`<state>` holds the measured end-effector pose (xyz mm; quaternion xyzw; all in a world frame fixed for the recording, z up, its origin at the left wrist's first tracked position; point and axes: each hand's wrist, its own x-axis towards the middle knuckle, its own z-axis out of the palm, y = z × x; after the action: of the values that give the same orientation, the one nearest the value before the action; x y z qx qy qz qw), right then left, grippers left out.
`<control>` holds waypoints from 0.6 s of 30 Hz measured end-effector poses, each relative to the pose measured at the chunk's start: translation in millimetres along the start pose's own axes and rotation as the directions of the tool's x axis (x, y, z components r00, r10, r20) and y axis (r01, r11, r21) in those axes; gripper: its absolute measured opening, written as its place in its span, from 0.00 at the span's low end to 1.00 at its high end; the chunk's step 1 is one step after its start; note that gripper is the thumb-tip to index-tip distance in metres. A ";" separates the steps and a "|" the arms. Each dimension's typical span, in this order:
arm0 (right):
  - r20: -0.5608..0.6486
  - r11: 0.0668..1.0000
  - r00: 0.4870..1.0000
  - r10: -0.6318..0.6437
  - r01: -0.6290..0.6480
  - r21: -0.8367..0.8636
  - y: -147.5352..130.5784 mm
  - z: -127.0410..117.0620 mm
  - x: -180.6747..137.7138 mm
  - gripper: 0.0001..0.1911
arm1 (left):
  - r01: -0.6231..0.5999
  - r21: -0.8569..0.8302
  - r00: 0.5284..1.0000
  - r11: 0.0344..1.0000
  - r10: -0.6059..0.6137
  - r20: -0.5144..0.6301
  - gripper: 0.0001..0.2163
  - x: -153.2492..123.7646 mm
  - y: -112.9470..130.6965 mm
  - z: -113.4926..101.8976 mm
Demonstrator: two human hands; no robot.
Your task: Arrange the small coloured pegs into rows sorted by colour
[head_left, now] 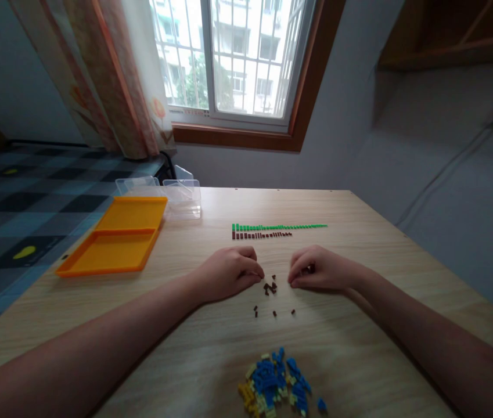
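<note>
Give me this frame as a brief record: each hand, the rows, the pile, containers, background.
left hand: curled beside the loose brown pieces; contents unclear
right hand: curled across from it; contents unclear
rows: green row beyond the shorter brown row
pile: blue, yellow and pale pieces, nearest the camera
containers: open orange case, clear plastic boxes
background: window, curtain

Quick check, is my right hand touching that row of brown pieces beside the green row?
Apart: the head view shows a strip of bare tabletop between the right hand and the row of brown pieces.
</note>
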<state>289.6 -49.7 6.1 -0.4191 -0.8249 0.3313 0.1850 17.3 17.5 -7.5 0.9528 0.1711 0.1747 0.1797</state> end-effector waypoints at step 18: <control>-0.101 0.983 0.994 0.034 -0.052 -0.175 -1.2 4.1 -1.8 0.05 | 0.037 0.020 0.999 0.999 -0.037 0.000 0.10 2.7 -0.6 1.4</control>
<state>287.6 -53.2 4.0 -0.4672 -0.8319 0.2397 0.1796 20.1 18.6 -8.3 0.9514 0.1903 0.1693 0.1732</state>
